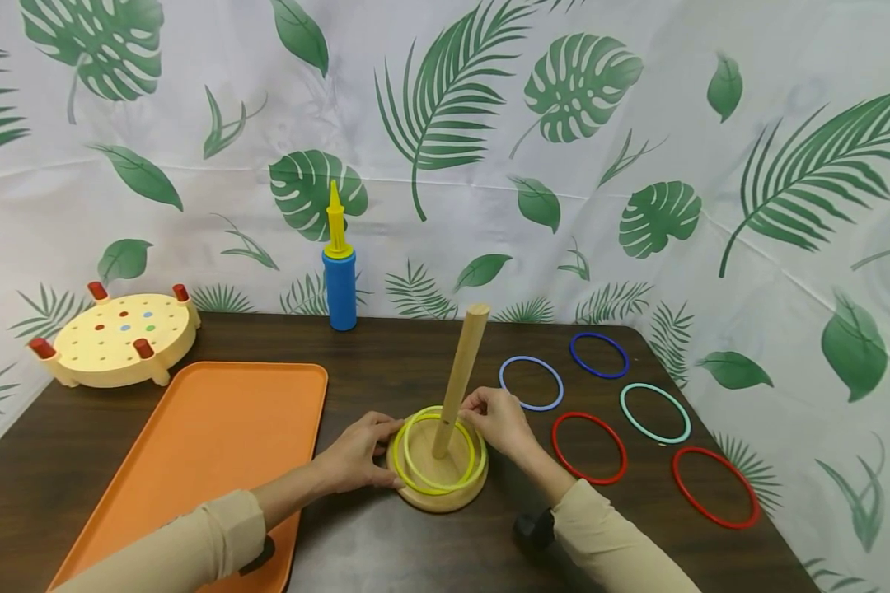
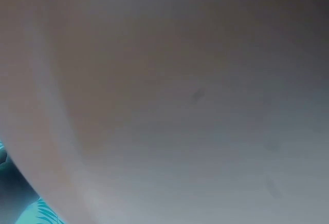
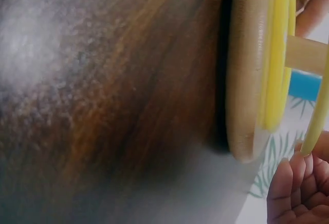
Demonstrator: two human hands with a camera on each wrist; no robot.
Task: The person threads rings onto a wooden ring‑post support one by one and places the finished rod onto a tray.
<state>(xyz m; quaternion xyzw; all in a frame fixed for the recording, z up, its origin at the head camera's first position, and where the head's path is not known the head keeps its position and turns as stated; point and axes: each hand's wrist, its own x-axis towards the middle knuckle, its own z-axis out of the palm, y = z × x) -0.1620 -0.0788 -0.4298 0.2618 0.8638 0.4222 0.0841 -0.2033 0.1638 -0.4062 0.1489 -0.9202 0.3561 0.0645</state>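
A wooden ring-toss stand has a round base (image 1: 445, 501) and an upright peg (image 1: 462, 371). At the base's left edge my left hand (image 1: 359, 455) holds the rim between spread thumb and fingers. My right hand (image 1: 499, 418) pinches a pale yellow ring (image 3: 317, 111), which encircles the peg and is raised at the hand's side. Brighter yellow ring material (image 3: 275, 54) lies flat on the base around the peg; the right wrist view shows it stacked in layers. The left wrist view is mostly a blur.
Red rings (image 1: 623, 461), blue rings (image 1: 625, 362) and a mint ring (image 1: 688, 420) lie to the right. An orange tray (image 1: 245, 436) lies left, below a round pegged wooden board (image 1: 129, 338). A blue and yellow hand pump (image 1: 340, 288) stands at the back.
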